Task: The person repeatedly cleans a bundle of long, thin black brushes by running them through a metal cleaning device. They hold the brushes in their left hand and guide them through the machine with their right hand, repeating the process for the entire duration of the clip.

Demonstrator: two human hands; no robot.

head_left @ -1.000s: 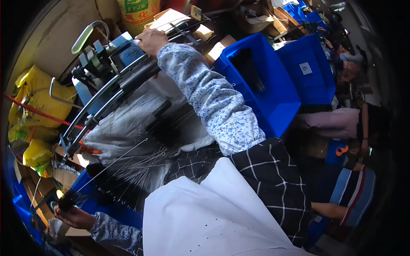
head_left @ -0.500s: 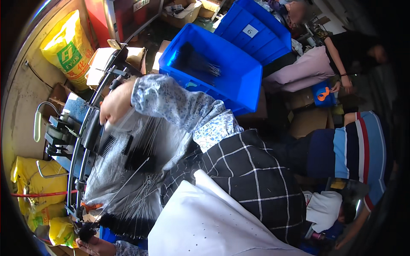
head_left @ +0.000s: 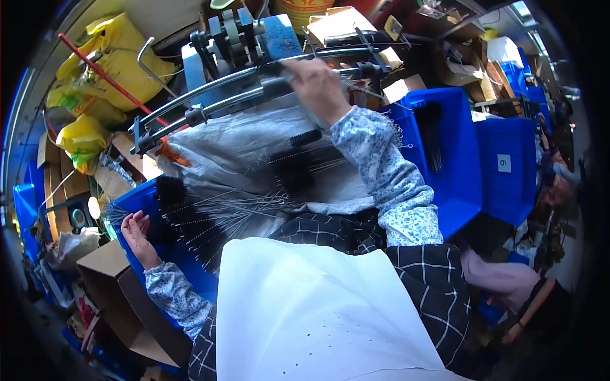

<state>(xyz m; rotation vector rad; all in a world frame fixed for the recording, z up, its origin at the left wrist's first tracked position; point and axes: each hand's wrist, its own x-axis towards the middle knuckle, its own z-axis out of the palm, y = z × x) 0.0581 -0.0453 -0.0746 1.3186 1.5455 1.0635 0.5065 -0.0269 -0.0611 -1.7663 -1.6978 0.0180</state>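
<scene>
My right hand (head_left: 318, 89) is at a curved metal rail frame (head_left: 222, 86), its fingers closed on a black-bristled wire brush (head_left: 270, 68); motion blurs the grip. My left hand (head_left: 138, 238) is open at the left, fingers apart, above the edge of a blue bin (head_left: 206, 282). Beside it, black wire brushes (head_left: 184, 213) fan out with thin metal stems pointing toward my lap. More black brushes (head_left: 292, 170) lie on a grey-white sheet (head_left: 235, 143) over my lap, and a single brush (head_left: 305, 137) rests nearer the rail.
Behind the rail stands a small machine (head_left: 232, 38) with rollers. Yellow sacks (head_left: 121, 60) and a red rod (head_left: 95, 66) are at the far left. A blue bin (head_left: 454, 184) with dark brushes stands at the right. A cardboard box (head_left: 105, 260) sits at the lower left; a person bends at the lower right.
My view has swung round, so the rail now lies across the top. My left hand has let go of a dark brush end and opened. My right hand is still at the rail.
</scene>
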